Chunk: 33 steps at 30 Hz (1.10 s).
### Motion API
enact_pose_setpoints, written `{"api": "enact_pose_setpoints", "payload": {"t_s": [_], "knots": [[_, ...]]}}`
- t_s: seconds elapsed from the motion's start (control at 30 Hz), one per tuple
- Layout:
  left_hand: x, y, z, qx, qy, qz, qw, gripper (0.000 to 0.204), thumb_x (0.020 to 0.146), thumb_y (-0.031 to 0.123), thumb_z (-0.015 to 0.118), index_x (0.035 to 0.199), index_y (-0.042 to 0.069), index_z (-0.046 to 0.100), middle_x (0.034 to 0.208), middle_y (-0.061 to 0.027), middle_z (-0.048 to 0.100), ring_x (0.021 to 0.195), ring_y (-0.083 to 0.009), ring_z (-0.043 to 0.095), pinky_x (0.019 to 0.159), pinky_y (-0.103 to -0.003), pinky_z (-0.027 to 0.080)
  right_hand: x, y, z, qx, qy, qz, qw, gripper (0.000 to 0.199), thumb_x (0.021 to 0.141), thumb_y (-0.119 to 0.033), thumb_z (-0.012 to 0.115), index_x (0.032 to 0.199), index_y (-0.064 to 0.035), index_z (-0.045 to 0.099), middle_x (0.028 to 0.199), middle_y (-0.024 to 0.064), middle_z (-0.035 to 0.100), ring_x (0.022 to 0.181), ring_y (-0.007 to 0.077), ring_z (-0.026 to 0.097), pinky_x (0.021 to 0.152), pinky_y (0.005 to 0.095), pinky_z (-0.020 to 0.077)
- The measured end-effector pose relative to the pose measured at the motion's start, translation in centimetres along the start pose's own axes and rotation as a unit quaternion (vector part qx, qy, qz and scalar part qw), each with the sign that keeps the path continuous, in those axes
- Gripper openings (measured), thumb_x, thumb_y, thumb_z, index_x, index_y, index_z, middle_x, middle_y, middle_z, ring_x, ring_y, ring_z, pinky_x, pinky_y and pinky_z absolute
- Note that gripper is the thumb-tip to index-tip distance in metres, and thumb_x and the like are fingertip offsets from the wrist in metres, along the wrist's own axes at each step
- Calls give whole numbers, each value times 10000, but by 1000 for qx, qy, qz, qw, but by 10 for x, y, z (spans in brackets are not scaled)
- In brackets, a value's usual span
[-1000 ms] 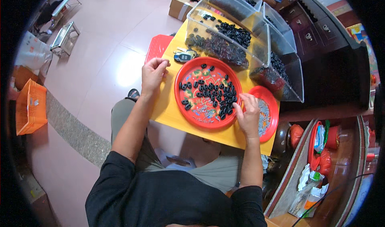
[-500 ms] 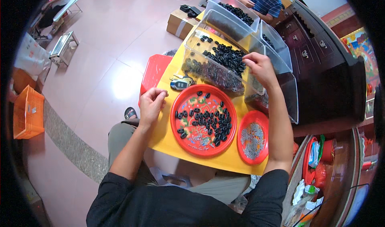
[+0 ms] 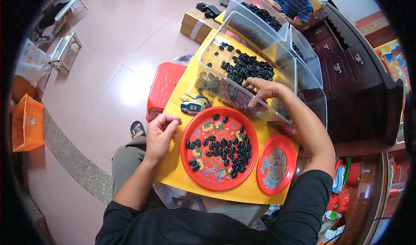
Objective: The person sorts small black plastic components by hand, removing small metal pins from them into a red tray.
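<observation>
My right hand [image 3: 265, 90] reaches over the near side of a clear plastic bin [image 3: 229, 78], thumb and fingers apart, with nothing visible between them. Close to its fingertips is a heap of small black oval pieces [image 3: 251, 67] in that bin. My left hand [image 3: 161, 134] hovers just left of a round red patterned tray [image 3: 203, 182], its fingers curled in and the thumb pressed to the index finger. Whether it pinches anything small cannot be made out. Several black oval pieces [image 3: 227, 147] lie on the tray beside thin silvery pins [image 3: 213, 168].
A smaller red dish [image 3: 292, 169] holds a pile of silvery pins [image 3: 274, 169]. Keys with a fob [image 3: 193, 106] lie on the yellow table [image 3: 173, 169]. More clear bins [image 3: 234, 4] stand behind, where another person [image 3: 292, 4] sits. A red stool [image 3: 164, 87] abuts the table's left side.
My right hand has moved left and nearer, from the bin's right end to its near side, and its fingers have spread. My left hand is slightly lower in view, still curled.
</observation>
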State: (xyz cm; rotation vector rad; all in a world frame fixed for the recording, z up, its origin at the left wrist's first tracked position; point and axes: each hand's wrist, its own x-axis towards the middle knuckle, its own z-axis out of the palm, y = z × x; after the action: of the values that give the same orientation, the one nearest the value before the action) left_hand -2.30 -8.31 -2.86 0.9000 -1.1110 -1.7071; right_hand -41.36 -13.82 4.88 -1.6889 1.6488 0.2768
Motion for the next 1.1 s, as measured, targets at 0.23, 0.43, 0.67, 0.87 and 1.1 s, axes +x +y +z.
{"api": "enact_pose_setpoints", "payload": {"t_s": [0.23,0.43,0.67,0.87,1.1], "knots": [[-3,4,2,11,-12,0,1000,81,881,73,568,894,7,615,810,-6,619,638,-39,526,557,-176,426,-7,-40,20,-151,54,17,987,808,493,-249,822,1162,-62,409,1103,214,447,1039,390,510,866,452,441],[-4,0,4,18,-13,-1,1000,78,878,74,573,884,10,618,792,4,618,635,-32,521,553,-178,423,-1,-30,24,-144,97,33,984,603,578,-120,739,1103,-70,448,1084,237,464,1037,426,502,851,458,440],[-3,3,4,45,-22,3,999,97,877,90,576,875,1,618,743,11,605,611,-27,511,539,-183,418,0,-41,17,9,14,-55,998,264,577,-31,647,840,-17,633,672,45,622,664,102,561,610,296,471],[0,1,7,33,-32,8,999,112,875,94,573,865,-6,623,724,17,602,614,-26,520,530,-185,411,-25,-24,-6,174,123,-35,977,183,571,4,662,719,-66,581,623,-5,560,548,91,528,483,251,433],[2,-6,1,6,-33,-19,999,103,872,97,574,867,6,622,730,18,600,604,-26,511,525,-178,399,-110,-92,-37,383,257,-105,881,181,588,14,606,745,-53,546,777,55,571,593,107,521,485,230,407]]}}
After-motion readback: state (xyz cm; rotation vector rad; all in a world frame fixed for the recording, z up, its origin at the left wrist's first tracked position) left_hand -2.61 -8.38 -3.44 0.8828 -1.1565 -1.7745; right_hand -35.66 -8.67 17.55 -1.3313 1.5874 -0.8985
